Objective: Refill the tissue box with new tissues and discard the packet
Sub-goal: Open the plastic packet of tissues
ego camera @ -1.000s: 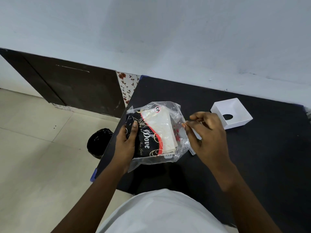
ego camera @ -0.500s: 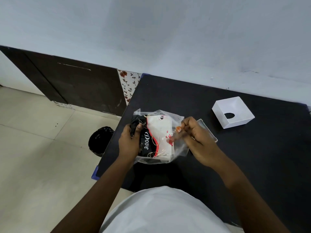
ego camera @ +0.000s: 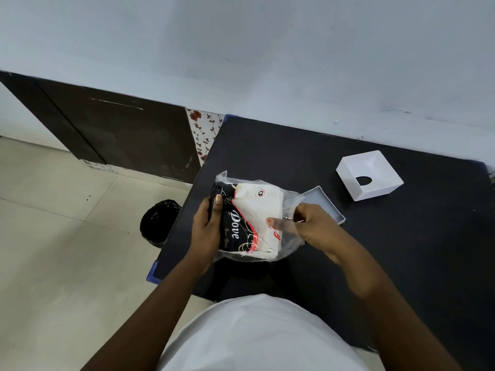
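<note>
A clear plastic tissue packet (ego camera: 254, 207) with black, white and red print hangs just above the near left part of the black table (ego camera: 401, 250). My left hand (ego camera: 207, 227) grips its left edge, thumb on the front. My right hand (ego camera: 308, 227) has fingers pushed inside the packet's open right side, against the white tissues. The white tissue box cover (ego camera: 369, 175) lies upside down at the far right, its round hole showing. The flat grey-white box base (ego camera: 325, 203) lies behind my right hand, partly hidden.
A black-lined bin (ego camera: 159, 223) stands on the tiled floor left of the table. A dark wall panel (ego camera: 120, 135) and a floral strip (ego camera: 205, 133) run behind it. The pale wall rises at the table's back edge. My white shirt fills the bottom.
The packet has come lower and closer to the table. My right hand has gone from pinching the packet's right edge to reaching its fingers inside it.
</note>
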